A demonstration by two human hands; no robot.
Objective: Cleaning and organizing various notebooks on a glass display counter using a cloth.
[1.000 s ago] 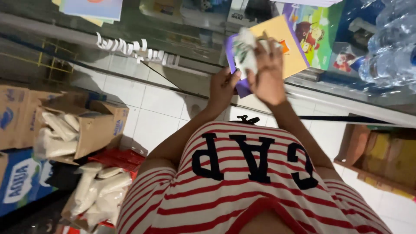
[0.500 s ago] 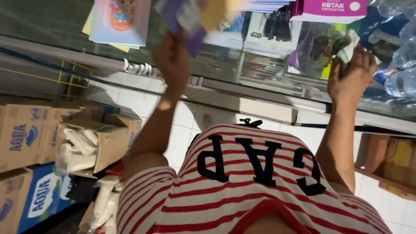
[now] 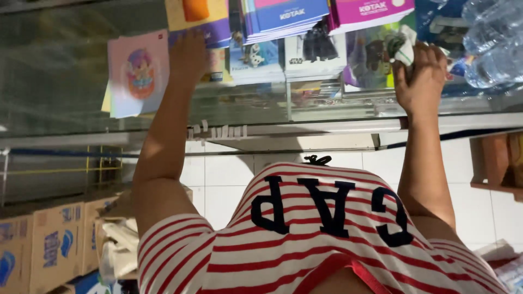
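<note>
Left hand [image 3: 188, 54] flat on purple-edged book [image 3: 199, 22] atop glass counter [image 3: 65, 81]; right hand [image 3: 419, 76] grips crumpled cloth [image 3: 402, 46]; stacked books [image 3: 283, 16] between; water bottles [image 3: 493, 43] just right; cardboard boxes [image 3: 49, 250] below left.

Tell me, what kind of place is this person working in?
Probably a small shop. A glass display counter holds stacks of colourful books, cardboard cartons stand on the tiled floor, and bottled water sits on the counter. The left hand rests on a book; the right hand grips a crumpled cloth.
</note>
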